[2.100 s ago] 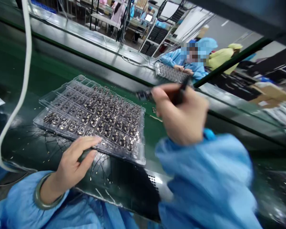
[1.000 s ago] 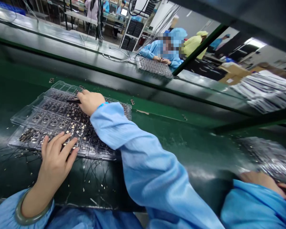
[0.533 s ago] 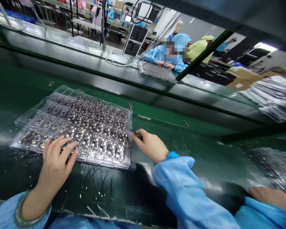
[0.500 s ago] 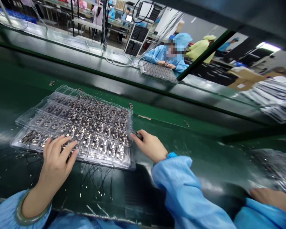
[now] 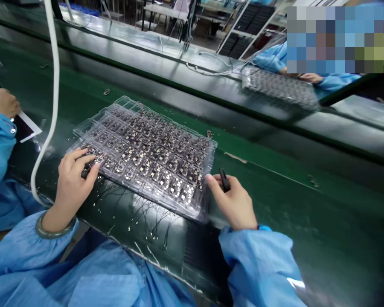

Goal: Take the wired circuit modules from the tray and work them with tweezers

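A clear plastic tray (image 5: pixel 215 147) lies on the green belt, its cells filled with small circuit modules (image 5: pixel 153 160) with gold pads. Thin black wires (image 5: pixel 147 213) trail from the tray's near edge over the belt. My left hand (image 5: pixel 73 177) rests at the tray's near left corner, its spread fingers on the modules. My right hand (image 5: pixel 233 200) is beside the tray's right edge, pinching a small black tool (image 5: pixel 224 179) upright. The tool's tip is out of sight.
A white cable (image 5: pixel 53 106) hangs down left of the tray. Further left, a co-worker's hand (image 5: pixel 1 102) is near a white-edged sheet (image 5: pixel 27 127). Across the belt, another person's hands work at a second tray (image 5: pixel 280 87). Loose bits lie scattered over the green belt (image 5: pixel 275 192).
The view has swung, so the tray sits further right. My right hand has moved off the tray's corner, with the tool now upright. A co-worker's hand has come into view on the left.
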`<act>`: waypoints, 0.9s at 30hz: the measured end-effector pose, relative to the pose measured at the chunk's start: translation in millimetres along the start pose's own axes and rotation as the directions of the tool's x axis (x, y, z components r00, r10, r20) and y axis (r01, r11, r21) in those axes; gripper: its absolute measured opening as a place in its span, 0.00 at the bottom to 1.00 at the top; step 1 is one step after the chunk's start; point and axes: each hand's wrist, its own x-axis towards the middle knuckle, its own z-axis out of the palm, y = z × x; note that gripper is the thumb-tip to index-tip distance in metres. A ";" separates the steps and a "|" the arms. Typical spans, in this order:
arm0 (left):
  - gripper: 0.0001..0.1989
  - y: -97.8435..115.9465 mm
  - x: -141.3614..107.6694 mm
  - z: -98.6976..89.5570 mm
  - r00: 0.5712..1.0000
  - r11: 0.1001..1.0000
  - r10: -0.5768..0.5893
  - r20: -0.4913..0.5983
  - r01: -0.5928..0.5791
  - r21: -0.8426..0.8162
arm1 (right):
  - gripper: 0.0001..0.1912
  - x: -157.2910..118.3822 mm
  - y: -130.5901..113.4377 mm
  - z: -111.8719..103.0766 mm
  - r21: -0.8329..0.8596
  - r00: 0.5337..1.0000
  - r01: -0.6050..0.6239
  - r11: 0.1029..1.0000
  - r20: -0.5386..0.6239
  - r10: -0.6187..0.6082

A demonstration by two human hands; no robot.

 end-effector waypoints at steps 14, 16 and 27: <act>0.08 27.7 -11.2 2.3 0.970 0.980 0.175 0.170 -0.154 -0.128 | 0.21 31.8 -15.0 1.9 -0.073 0.986 -0.047 0.996 0.158 0.058; 0.10 29.4 -15.0 4.4 0.962 0.983 0.176 0.208 -0.163 -0.082 | 0.18 38.5 -15.6 1.6 -0.059 0.982 -0.065 0.996 0.175 0.074; 0.04 29.4 -29.3 13.6 0.981 0.993 0.109 0.163 -0.099 -0.068 | 0.12 44.1 -22.9 -4.2 0.436 0.953 -0.245 0.866 0.272 0.132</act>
